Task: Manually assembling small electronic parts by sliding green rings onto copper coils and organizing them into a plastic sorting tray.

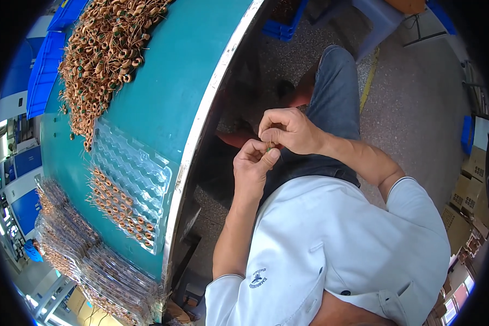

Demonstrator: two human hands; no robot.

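My left hand (pixel 251 163) pinches a small copper-wound ring coil (pixel 269 146), with a speck of green showing between thumb and fingertips. My right hand (pixel 290 130) meets it from the other side, its thumb and forefinger closed at the coil's thin wire end. Fingers hide most of the coil. Both hands are above my lap, just off the table's edge. On the green table (pixel 195 49) lies a large heap of similar coils (pixel 106 54). Nearer me is a clear plastic tray (pixel 146 168), partly filled with rows of coils (pixel 117 201).
Stacked clear trays full of coils (pixel 100 266) stand at the table's near left. Blue bins (pixel 44 73) line its far left side. A white edge strip (pixel 204 117) borders the table beside my left arm. A plastic stool (pixel 377 22) and cardboard boxes (pixel 467 190) are on the right.
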